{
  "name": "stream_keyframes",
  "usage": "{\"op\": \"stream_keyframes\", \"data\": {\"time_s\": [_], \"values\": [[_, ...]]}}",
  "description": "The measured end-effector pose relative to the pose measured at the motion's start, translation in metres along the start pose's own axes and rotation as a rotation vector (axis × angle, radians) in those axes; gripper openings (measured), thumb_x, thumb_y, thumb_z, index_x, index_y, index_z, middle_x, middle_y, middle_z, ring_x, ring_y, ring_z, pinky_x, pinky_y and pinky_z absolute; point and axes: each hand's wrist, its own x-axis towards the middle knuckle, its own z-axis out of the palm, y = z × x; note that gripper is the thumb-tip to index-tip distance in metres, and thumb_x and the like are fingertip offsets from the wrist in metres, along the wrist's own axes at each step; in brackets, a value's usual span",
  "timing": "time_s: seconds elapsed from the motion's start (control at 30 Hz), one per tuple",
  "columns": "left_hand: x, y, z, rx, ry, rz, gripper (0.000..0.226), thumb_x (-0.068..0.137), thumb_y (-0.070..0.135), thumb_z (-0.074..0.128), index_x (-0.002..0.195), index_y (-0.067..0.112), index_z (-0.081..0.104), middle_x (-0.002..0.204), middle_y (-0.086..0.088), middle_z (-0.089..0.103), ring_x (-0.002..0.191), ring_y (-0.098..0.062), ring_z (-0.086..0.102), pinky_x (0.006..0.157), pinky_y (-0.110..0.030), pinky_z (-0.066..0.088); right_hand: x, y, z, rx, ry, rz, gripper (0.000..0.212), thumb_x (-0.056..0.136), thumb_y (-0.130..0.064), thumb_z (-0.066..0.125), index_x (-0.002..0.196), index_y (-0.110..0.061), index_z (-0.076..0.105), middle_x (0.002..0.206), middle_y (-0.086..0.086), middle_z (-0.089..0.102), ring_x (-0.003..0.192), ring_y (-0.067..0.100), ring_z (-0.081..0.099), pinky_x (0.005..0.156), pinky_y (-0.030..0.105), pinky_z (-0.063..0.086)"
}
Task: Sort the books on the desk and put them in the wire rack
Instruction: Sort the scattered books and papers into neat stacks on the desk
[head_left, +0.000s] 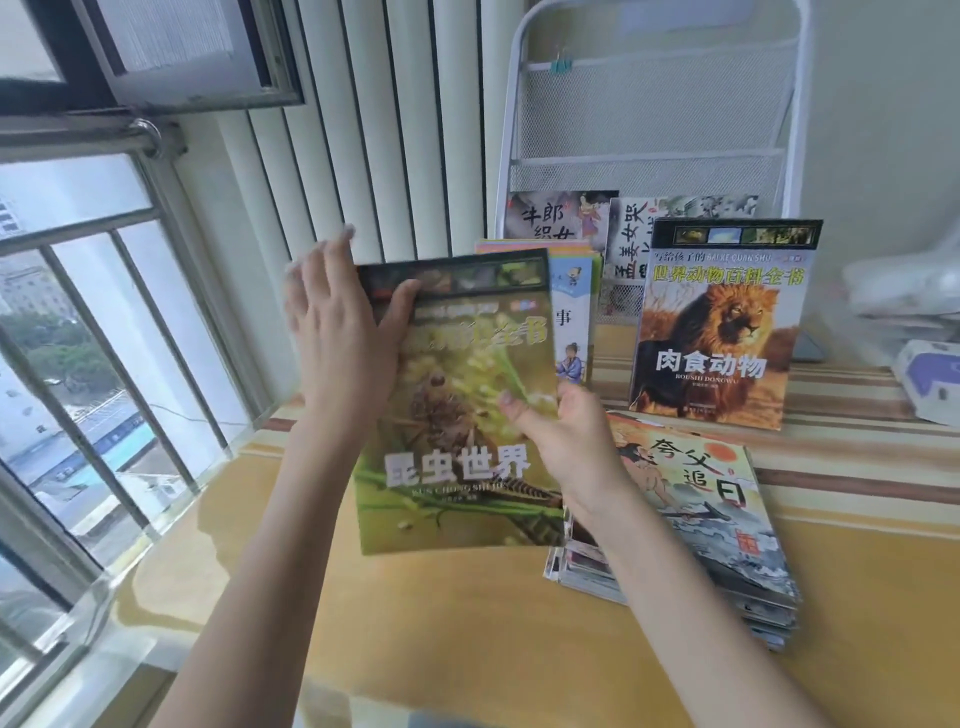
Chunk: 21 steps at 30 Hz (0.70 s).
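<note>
We've got the green insect book upright, off the desk. Lion book stands upright, leaning on the white wire rack. Rack's lower pocket holds two ink-art books. Colourful upright books sit behind the insect book. Flat stack on desk, right of the insect book.

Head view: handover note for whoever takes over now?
Left hand and right hand both grip the insect book, held up above the desk.
Lion book stands propped before the wire rack; two ink-art books sit in its lower pocket.
Stack lies flat, unsorted.
Left: place the insect book, clear the stack.
</note>
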Motion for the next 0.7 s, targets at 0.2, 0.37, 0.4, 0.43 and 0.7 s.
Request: {"op": "stream_keyframes", "data": {"time_s": [0.2, 0.37, 0.4, 0.43, 0.7], "values": [[-0.002, 0.040, 0.005, -0.907, -0.456, -0.492, 0.029, 0.103, 0.028, 0.039, 0.097, 0.014, 0.063, 0.088, -0.005, 0.074, 0.085, -0.021, 0.070, 0.077, -0.039, 0.055, 0.023, -0.037, -0.052, 0.202, 0.115, -0.018, 0.058, 0.072, -0.025, 0.077, 0.117, -0.005, 0.047, 0.121, 0.009, 0.058, 0.113, 0.012, 0.053, 0.107, 0.032, 0.024], [0.020, 0.075, 0.023, -1.128, -0.454, -0.359, 0.031, 0.102, 0.020, 0.042, 0.083, 0.009, 0.064, 0.082, -0.016, 0.064, 0.071, -0.023, 0.064, 0.064, -0.033, 0.054, 0.043, -0.067, -0.084, 0.139, 0.225, -0.174, 0.109, 0.051, -0.046, 0.087, 0.135, 0.000, 0.035, 0.144, 0.016, 0.040, 0.133, 0.025, 0.040, 0.114, 0.045, 0.024], [0.026, 0.083, 0.028, -1.138, -0.435, -0.344, 0.030, 0.102, 0.019, 0.043, 0.082, 0.008, 0.063, 0.080, -0.016, 0.063, 0.067, -0.022, 0.064, 0.060, -0.030, 0.053, 0.044, -0.076, -0.089, 0.153, 0.236, -0.175, 0.089, 0.060, -0.038, 0.084, 0.130, -0.002, 0.042, 0.139, 0.013, 0.047, 0.129, 0.023, 0.045, 0.112, 0.043, 0.027], [0.032, 0.092, 0.034, -1.148, -0.427, -0.337, 0.029, 0.101, 0.019, 0.044, 0.081, 0.007, 0.062, 0.076, -0.014, 0.064, 0.063, -0.020, 0.064, 0.056, -0.027, 0.054, 0.050, -0.081, -0.099, 0.145, 0.251, -0.182, 0.057, 0.069, -0.029, 0.079, 0.116, -0.008, 0.054, 0.126, 0.008, 0.059, 0.119, 0.019, 0.053, 0.108, 0.039, 0.033], [0.029, 0.168, 0.153, -1.071, -0.557, -0.205, 0.042, 0.098, 0.035, 0.041, 0.094, -0.006, 0.050, 0.082, -0.011, 0.052, 0.077, -0.019, 0.049, 0.070, -0.044, 0.045, 0.078, -0.075, -0.203, -0.153, 0.547, -0.302, 0.015, 0.084, -0.016, 0.069, 0.093, -0.026, 0.064, 0.100, -0.006, 0.070, 0.098, 0.016, 0.065, 0.094, 0.040, 0.049]]}}
